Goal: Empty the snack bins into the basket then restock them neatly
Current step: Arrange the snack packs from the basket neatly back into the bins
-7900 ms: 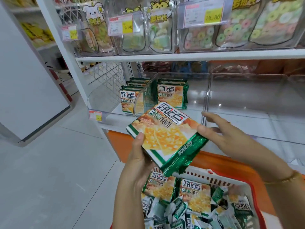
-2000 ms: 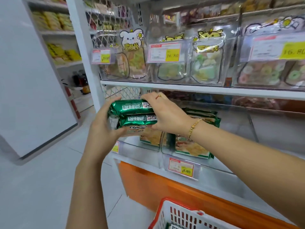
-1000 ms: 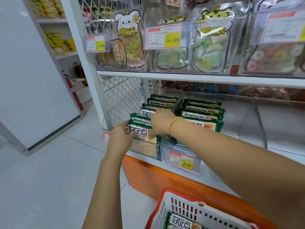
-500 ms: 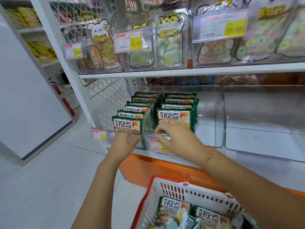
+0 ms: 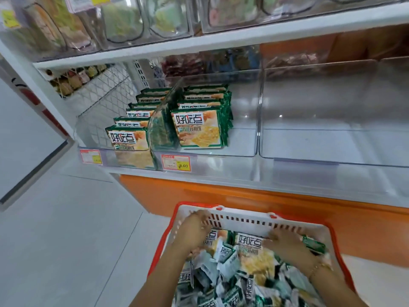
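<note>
Sitting at the bottom centre of the frame, the red-rimmed basket [image 5: 243,220] holds a loose heap of green snack packs [image 5: 251,254], the topmost printed 好吃点 in bold black on white. The left hand [image 5: 192,233] lies on the packs against the basket's slotted far wall, and the right hand [image 5: 285,245], with a gold bracelet [image 5: 316,268] at the wrist, lies on the packs to its right. Both are blurred, so I cannot tell whether either grips a pack. Above, at mid-frame, the left bin [image 5: 93,138] and the second bin [image 5: 243,142] each hold a row of the same 好吃点 packs standing upright, faces forward. A price tag [image 5: 176,162] on the second bin's front reads 8.60, while the tag [image 5: 90,156] on the left bin is too blurred to read.
</note>
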A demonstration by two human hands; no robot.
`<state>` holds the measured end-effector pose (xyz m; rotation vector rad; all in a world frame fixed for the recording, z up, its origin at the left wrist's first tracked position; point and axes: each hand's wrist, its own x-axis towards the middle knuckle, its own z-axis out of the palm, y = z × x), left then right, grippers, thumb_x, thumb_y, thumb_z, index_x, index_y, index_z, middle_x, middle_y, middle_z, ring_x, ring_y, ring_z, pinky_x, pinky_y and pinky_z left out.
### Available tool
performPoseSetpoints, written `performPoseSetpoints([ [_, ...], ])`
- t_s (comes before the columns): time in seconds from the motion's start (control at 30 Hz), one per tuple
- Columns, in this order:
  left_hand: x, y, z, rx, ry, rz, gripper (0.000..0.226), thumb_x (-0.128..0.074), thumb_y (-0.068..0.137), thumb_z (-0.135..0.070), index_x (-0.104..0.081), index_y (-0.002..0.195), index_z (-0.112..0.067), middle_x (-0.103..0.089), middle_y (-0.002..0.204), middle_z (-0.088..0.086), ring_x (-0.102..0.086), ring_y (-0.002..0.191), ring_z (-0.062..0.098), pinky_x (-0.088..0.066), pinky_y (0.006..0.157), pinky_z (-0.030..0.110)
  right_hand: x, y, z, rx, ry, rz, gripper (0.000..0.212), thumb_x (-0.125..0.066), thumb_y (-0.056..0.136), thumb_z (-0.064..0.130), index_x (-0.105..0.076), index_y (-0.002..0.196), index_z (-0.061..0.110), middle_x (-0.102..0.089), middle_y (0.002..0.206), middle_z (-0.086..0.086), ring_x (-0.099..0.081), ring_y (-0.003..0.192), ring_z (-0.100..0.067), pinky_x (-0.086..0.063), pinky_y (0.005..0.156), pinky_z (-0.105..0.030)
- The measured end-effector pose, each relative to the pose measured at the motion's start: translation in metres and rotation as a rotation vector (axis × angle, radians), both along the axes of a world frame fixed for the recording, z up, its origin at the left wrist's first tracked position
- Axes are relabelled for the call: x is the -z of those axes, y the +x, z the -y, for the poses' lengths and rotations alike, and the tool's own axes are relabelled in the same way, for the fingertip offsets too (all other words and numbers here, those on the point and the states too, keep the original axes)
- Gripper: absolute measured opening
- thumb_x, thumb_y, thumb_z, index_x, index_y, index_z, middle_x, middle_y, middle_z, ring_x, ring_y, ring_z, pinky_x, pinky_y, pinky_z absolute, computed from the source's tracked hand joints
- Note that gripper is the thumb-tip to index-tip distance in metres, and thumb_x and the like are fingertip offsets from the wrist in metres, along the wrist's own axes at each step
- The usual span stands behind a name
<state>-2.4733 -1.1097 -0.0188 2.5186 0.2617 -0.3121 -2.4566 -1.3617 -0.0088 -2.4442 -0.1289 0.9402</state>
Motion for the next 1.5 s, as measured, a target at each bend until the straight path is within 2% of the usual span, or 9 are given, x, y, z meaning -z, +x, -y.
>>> performPoseSetpoints([
  [0.07, 0.022, -0.006, 0.001, 0.0, -0.072, -0.1, 0.049, -0.067, 0.085, -0.02, -0.05, 0.131, -0.021, -0.055, 0.131, -0.003, -0.059, 0.103, 0.009, -0.047, 0.079, 0.013, 0.019, -0.004, -0.009, 0.024, 0.042, 0.032, 0.027, -0.053, 0.093, 0.034, -0.057, 0.112, 0.015, -0.06, 0.11, 0.0, -0.059, 0.094, -0.011, -0.044, 0.084, -0.025],
  [0.13, 0.036, -0.008, 0.001, 0.055, -0.095, -0.143, 0.059, -0.074, 0.076, -0.034, -0.05, 0.129, -0.026, -0.055, 0.129, -0.003, -0.058, 0.105, 0.01, -0.052, 0.085, 0.02, 0.03, -0.006, -0.017, 0.016, 0.025, 0.084, 0.058, -0.055, 0.095, 0.034, -0.034, 0.145, 0.014, -0.04, 0.147, 0.0, -0.043, 0.131, -0.015, -0.031, 0.108, -0.025],
  [0.27, 0.054, 0.0, -0.005, 0.147, 0.006, -0.238, 0.072, -0.072, 0.072, -0.048, -0.043, 0.135, -0.028, -0.048, 0.135, -0.001, -0.048, 0.119, 0.016, -0.042, 0.102, 0.032, 0.053, -0.006, -0.024, -0.026, -0.106, 0.094, 0.084, -0.058, 0.09, 0.043, -0.012, 0.152, 0.01, -0.018, 0.156, -0.006, -0.017, 0.144, -0.023, -0.015, 0.117, -0.033],
  [0.63, 0.082, 0.017, -0.015, 0.221, 0.146, -0.3, 0.077, -0.072, 0.074, -0.034, -0.036, 0.142, -0.025, -0.039, 0.142, 0.001, -0.036, 0.13, 0.02, -0.03, 0.112, 0.035, 0.085, 0.002, -0.028, -0.169, -0.276, 0.179, 0.076, -0.057, 0.087, 0.034, -0.019, 0.148, 0.011, -0.027, 0.151, -0.007, -0.024, 0.14, -0.022, -0.016, 0.118, -0.034],
  [0.97, 0.054, 0.02, -0.017, 0.277, 0.164, -0.403, 0.076, -0.079, 0.075, -0.019, -0.038, 0.138, -0.024, -0.055, 0.13, 0.005, -0.054, 0.114, 0.022, -0.044, 0.092, 0.028, 0.072, 0.006, -0.022, -0.256, -0.31, 0.169, 0.061, -0.062, 0.086, 0.031, -0.037, 0.14, 0.017, -0.046, 0.135, -0.01, -0.038, 0.127, -0.028, -0.035, 0.107, -0.037],
  [1.07, 0.043, 0.014, -0.018, 0.238, 0.191, -0.424, 0.069, -0.076, 0.077, -0.011, -0.039, 0.135, -0.019, -0.055, 0.13, 0.009, -0.055, 0.114, 0.024, -0.044, 0.084, 0.025, 0.054, 0.004, -0.016, -0.274, -0.202, 0.105, 0.051, -0.065, 0.084, 0.032, -0.039, 0.127, 0.023, -0.06, 0.11, 0.0, -0.058, 0.099, -0.02, -0.049, 0.086, -0.034],
  [1.17, 0.032, 0.006, -0.016, 0.23, 0.266, -0.423, 0.058, -0.068, 0.081, -0.004, -0.046, 0.134, -0.014, -0.056, 0.13, 0.009, -0.055, 0.114, 0.022, -0.044, 0.089, 0.026, 0.038, -0.003, -0.01, -0.234, -0.082, 0.078, 0.042, -0.067, 0.084, 0.032, -0.036, 0.112, 0.025, -0.046, 0.079, 0.012, -0.046, 0.063, -0.005, -0.035, 0.056, -0.022],
  [1.4, 0.018, -0.035, -0.011, 0.199, 0.516, -0.265, 0.05, -0.053, 0.085, -0.007, -0.045, 0.132, -0.023, -0.057, 0.128, 0.008, -0.054, 0.116, 0.024, -0.042, 0.095, 0.031, 0.028, -0.036, -0.016, -0.133, -0.147, 0.179, 0.045, -0.066, 0.087, 0.027, -0.053, 0.127, 0.013, -0.057, 0.127, -0.004, -0.057, 0.11, -0.016, -0.047, 0.097, -0.026],
  [1.5, -0.004, -0.041, -0.005, 0.159, 0.413, -0.145, 0.049, -0.06, 0.081, -0.011, -0.051, 0.127, -0.024, -0.057, 0.122, 0.004, -0.053, 0.112, 0.022, -0.041, 0.094, 0.031, 0.005, -0.034, -0.017, -0.068, -0.123, 0.22, 0.044, -0.065, 0.088, 0.023, -0.053, 0.13, 0.016, -0.057, 0.127, -0.002, -0.059, 0.107, -0.013, -0.048, 0.089, -0.019],
])
